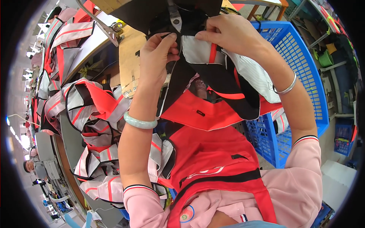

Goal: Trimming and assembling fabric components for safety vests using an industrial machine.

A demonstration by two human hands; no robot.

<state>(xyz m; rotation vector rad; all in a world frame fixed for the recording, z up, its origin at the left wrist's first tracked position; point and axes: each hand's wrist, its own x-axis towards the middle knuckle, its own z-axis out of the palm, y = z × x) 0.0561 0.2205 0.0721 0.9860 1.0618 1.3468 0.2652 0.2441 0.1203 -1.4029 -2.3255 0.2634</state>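
My left hand (157, 53) pinches the black edge of a sewn fabric piece (195, 53) between thumb and fingertips. My right hand (230, 34) is closed on the same piece's upper edge, its thumb lying on a grey panel crossed by a red stripe. Black straps and a larger pale grey panel (253, 74) hang below my right hand. Just above the fabric, between both hands, sits a flat metal part (175, 19) with a round hole, under a dark machine body (140, 15). Shadow hides the spot beneath this metal part.
Grey, red and black sewn pieces (102, 102) are heaped on the left. A blue plastic crate (304, 76) stands at right with some fabric inside. A wooden tabletop (131, 57) lies beside my left hand, a bent metal arm (100, 24) beyond it. Several people work at far left.
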